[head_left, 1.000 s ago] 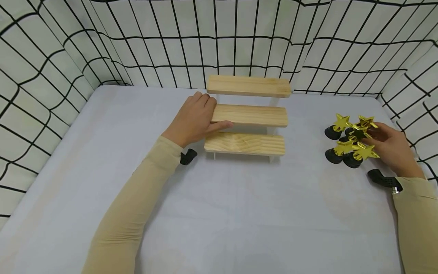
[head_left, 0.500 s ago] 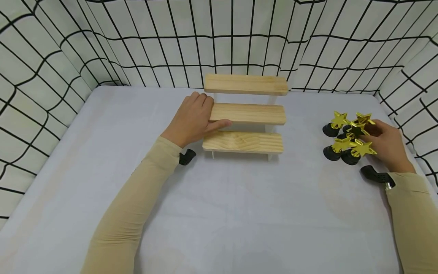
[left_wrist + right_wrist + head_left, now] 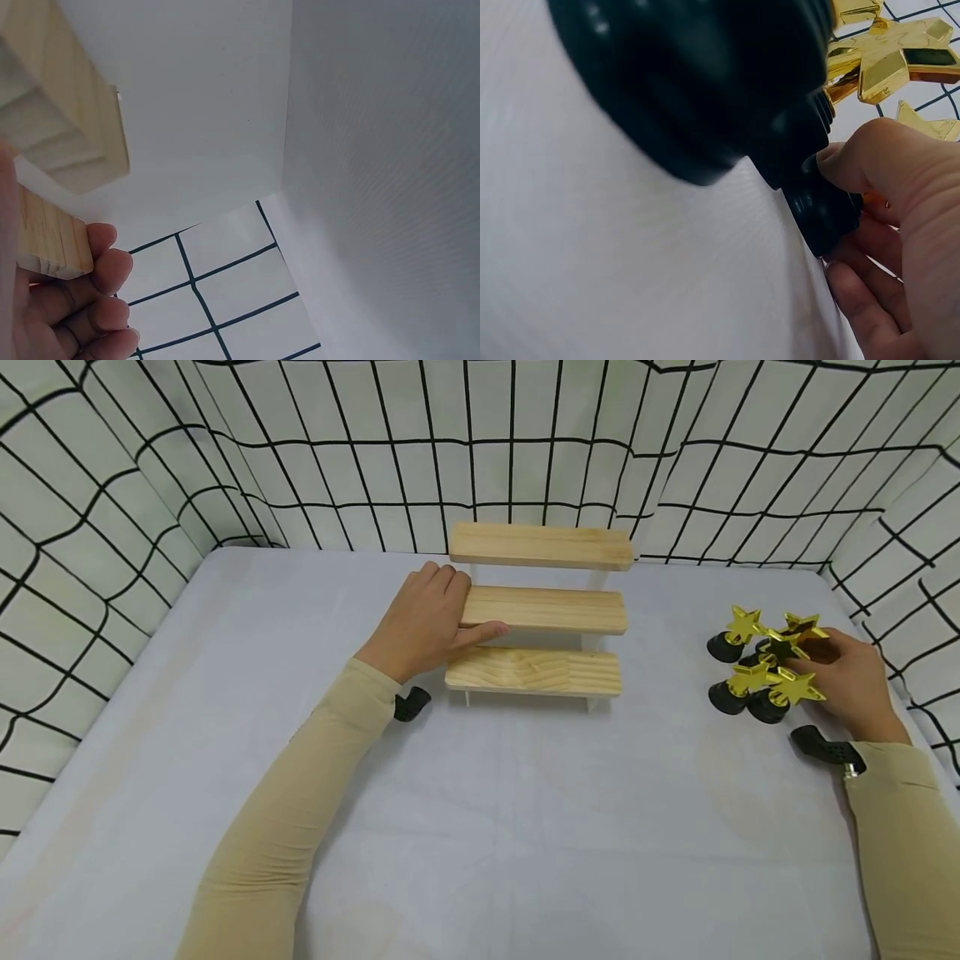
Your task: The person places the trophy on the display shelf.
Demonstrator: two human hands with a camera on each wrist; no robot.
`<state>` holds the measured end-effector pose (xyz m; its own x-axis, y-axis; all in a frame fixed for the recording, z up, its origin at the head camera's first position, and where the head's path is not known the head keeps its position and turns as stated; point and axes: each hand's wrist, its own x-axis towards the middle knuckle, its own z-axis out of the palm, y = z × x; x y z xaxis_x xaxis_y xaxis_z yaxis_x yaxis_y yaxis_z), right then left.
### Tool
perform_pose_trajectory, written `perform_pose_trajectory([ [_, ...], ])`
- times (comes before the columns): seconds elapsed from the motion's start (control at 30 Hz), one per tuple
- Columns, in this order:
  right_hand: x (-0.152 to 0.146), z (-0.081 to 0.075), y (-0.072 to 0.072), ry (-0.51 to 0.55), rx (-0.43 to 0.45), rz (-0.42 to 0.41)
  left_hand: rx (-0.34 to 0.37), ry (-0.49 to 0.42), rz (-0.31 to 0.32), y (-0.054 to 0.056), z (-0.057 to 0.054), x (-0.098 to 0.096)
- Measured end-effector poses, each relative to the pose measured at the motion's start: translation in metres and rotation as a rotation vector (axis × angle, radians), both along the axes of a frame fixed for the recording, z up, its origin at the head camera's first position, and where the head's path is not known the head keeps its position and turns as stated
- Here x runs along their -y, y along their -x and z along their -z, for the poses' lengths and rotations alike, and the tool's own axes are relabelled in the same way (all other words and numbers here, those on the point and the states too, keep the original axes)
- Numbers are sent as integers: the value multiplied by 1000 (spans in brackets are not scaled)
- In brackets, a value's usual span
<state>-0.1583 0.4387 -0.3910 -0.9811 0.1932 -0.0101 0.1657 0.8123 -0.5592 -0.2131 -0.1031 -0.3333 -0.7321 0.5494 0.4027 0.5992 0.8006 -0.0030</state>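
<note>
A three-tier wooden display stand point(image 3: 542, 610) with pale plank steps is at the back middle of the table. My left hand point(image 3: 423, 620) grips the left end of its middle plank; in the left wrist view the fingers point(image 3: 112, 271) curl round a plank's end. Several gold star trophies with round black bases, such as the front one point(image 3: 797, 687), stand clustered at the right. Behind them, my right hand point(image 3: 851, 681) holds one trophy point(image 3: 821, 206) by its black base, thumb on one side and fingers on the other. Nearer trophies partly hide it in the right wrist view.
Black wire grid panels point(image 3: 495, 442) with white behind them enclose the back and both sides. A white cloth point(image 3: 525, 827) covers the table. Black wrist devices point(image 3: 825, 746) stick out beside both hands.
The right hand has shifted very slightly around the rear trophy. The left hand stays on the stand; the head view moves a little.
</note>
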Motion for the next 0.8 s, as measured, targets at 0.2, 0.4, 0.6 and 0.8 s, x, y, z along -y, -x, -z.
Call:
perform_pose_trajectory([
  [0.2, -3, 3, -3, 28, -18, 5, 1, -10, 8, -1, -1, 0],
  [0.4, -2, 4, -3, 22, -26, 26, 1, -6, 9, -2, -1, -1],
  [0.6, -3, 4, -4, 16, -44, 43, 10, -15, 12, -1, 0, -5],
  [0.8, -2, 9, -1, 36, -57, 28, -21, -5, 5, -3, 1, -2],
])
